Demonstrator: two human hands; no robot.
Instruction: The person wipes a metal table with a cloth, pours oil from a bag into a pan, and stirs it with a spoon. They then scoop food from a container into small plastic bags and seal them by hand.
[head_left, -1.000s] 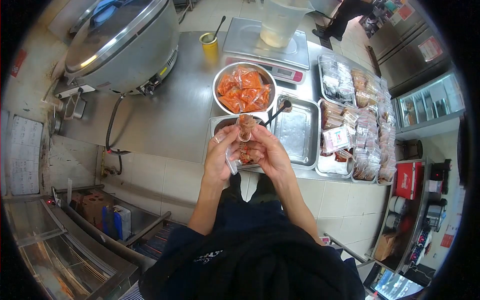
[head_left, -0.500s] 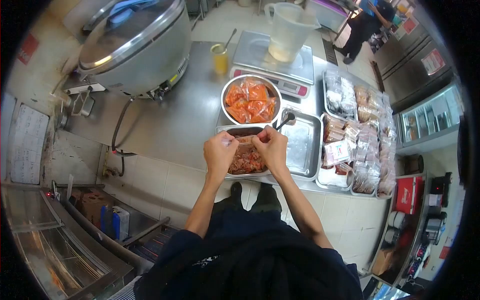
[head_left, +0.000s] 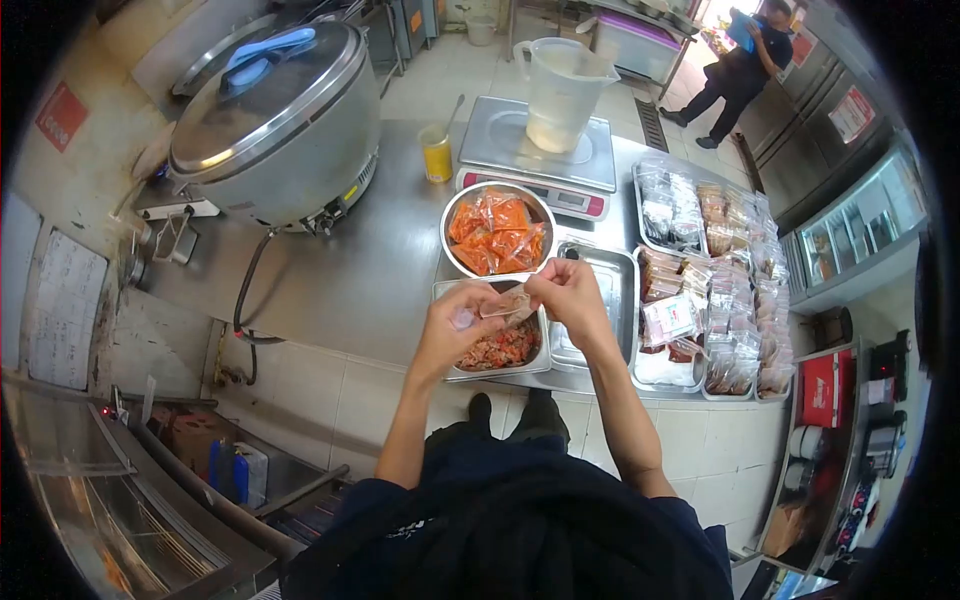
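Both hands hold a small clear plastic bag (head_left: 511,304) over a metal tray (head_left: 543,358) of chopped reddish meat mix (head_left: 497,347). My left hand (head_left: 456,325) pinches the bag's left side, with a whitish piece of plastic by its fingers. At the bag's upper right corner, the fingers of my right hand (head_left: 574,295) are pinched together. Behind the hands sits a round steel bowl (head_left: 447,246) with orange-filled packets (head_left: 496,234). An emptier metal tray (head_left: 634,300) lies right of my right hand.
A large cooker (head_left: 285,125) stands at the left. A scale (head_left: 480,150) bears a plastic jug (head_left: 563,95); a yellow container (head_left: 436,155) is beside it. Trays of bagged portions (head_left: 730,300) fill the right. A person (head_left: 735,80) stands at the far right.
The bag now shows more fully between my hands, and my right hand has moved slightly right. The view has shifted, showing more of the room's far side.
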